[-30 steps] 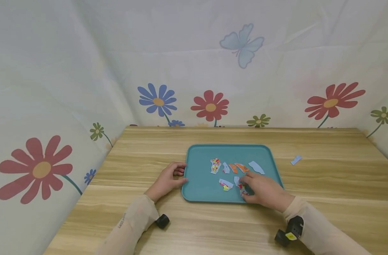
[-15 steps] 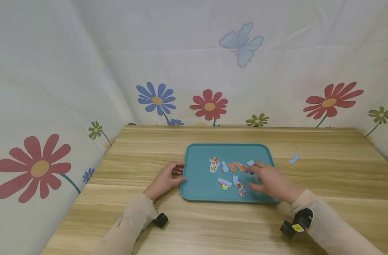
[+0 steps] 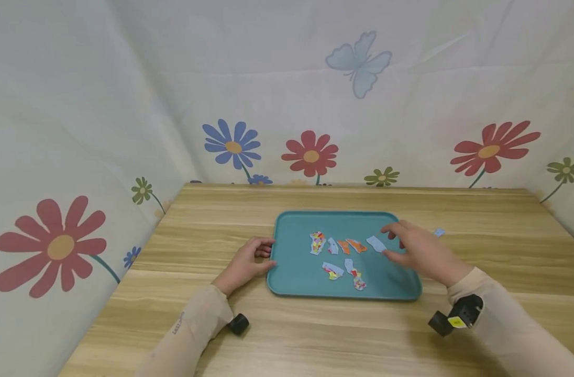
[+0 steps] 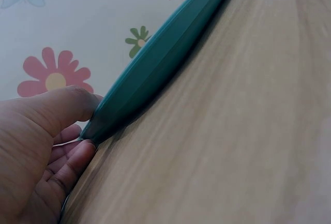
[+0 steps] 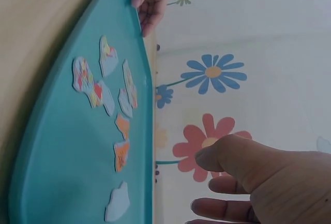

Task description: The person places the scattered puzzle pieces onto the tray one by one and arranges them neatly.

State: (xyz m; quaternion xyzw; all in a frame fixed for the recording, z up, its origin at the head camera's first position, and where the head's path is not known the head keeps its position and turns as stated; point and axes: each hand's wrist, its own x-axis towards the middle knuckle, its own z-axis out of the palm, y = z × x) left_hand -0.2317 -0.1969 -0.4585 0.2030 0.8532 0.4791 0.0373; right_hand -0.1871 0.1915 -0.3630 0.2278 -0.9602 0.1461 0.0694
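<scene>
On the blue-green tray [image 3: 291, 280] lie several irregular flat puzzle pieces. My left hand [image 3: 244, 264] holds the tray's left edge, its thumb [image 4: 77, 105] against the rim and the other fingers curled at the side. Over the tray's right edge hovers my right hand [image 3: 426, 254], fingers spread and holding nothing. A plain pale-blue piece [image 3: 375, 243] lies just left of its thumb. Two orange pieces [image 3: 356, 245] sit further left, beside a small pale-blue piece [image 3: 333, 246] and a multicoloured one [image 3: 317, 242]. Nearer me are a pale-blue and yellow piece [image 3: 332, 271] and a long patterned shape [image 3: 356, 277].
Beyond the tray's right side, a loose pale-blue piece [image 3: 439, 232] lies on the wooden table [image 3: 315, 335], partly hidden by my right hand. A white cloth with printed flowers [image 3: 310, 156] hangs behind the table and along its left side.
My right hand has left the long patterned shape and moved right, past the plain pale-blue piece, which now lies slightly differently. The left hand stays at the tray's edge.
</scene>
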